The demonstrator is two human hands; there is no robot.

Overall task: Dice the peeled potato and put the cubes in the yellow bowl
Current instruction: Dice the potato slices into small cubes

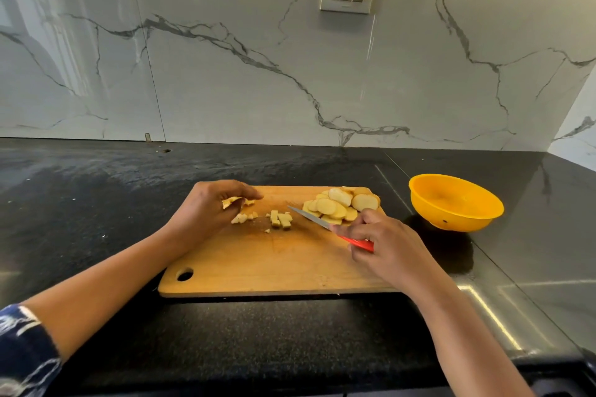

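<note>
Wooden board (274, 267) is lying on the dark worktop (96, 203). At its far left edge the left hand (206, 213) is closing its grip on potato pieces (233, 201). The right hand (383, 245) is gripping a red-handled knife (335, 230), tip near the cut strips (280, 220). The potato slices (342, 205) are sitting heaped at the far right corner. The yellow bowl (454, 203) is standing just off the board's right edge.

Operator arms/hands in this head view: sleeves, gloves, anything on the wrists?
Left hand and right hand are bare: no gloves, no watch or bracelet at either wrist. The left arm has a dark blue fabric sleeve with white pattern, seen at the lower left corner. The right forearm is uncovered to the frame edge.
</note>
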